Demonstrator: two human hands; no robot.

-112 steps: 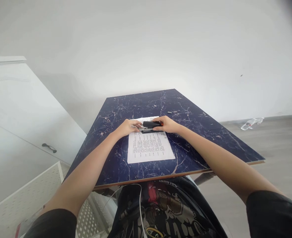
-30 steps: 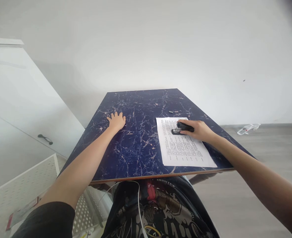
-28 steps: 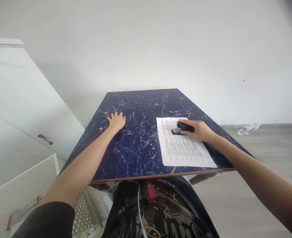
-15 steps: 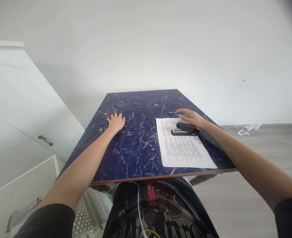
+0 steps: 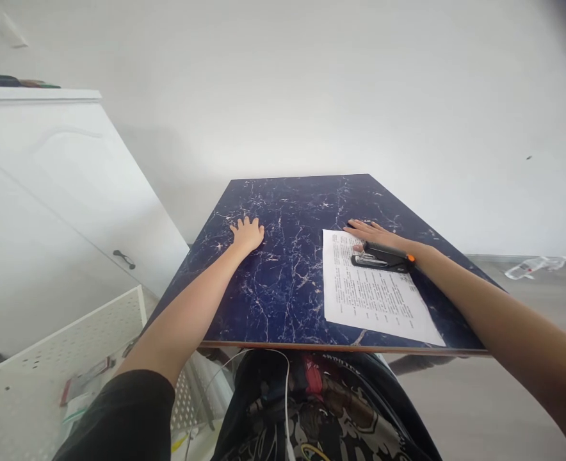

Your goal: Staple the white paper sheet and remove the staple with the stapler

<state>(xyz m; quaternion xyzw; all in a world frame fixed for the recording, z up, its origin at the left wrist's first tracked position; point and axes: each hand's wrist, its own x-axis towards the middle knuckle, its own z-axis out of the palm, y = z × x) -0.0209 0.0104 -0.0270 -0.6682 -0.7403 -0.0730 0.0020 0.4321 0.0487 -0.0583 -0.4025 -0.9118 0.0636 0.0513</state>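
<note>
My left hand (image 5: 248, 235) lies palm down with fingers spread on the left half of the dark blue marbled table (image 5: 287, 282). It holds nothing. On the right, my right hand (image 5: 381, 237) rests flat, fingers stretched out, over the top edge of a printed sheet of paper (image 5: 374, 301). A black stapler (image 5: 383, 258) with an orange end sits on the sheet, just nearer to me than that hand. The stapler's top arm is tilted up from its base. Whether my right hand touches the stapler, I cannot tell.
A white cabinet (image 5: 66, 186) stands at the left, above a white perforated basket (image 5: 62, 333) with packets in it. A white cable (image 5: 287, 390) hangs over my lap. Clear plastic packaging (image 5: 535, 266) lies on the floor at the right, by the wall.
My right hand has come down flat over the sheet's top edge. The small dark piece seen beyond the sheet is now out of sight. My view has turned slightly left.
</note>
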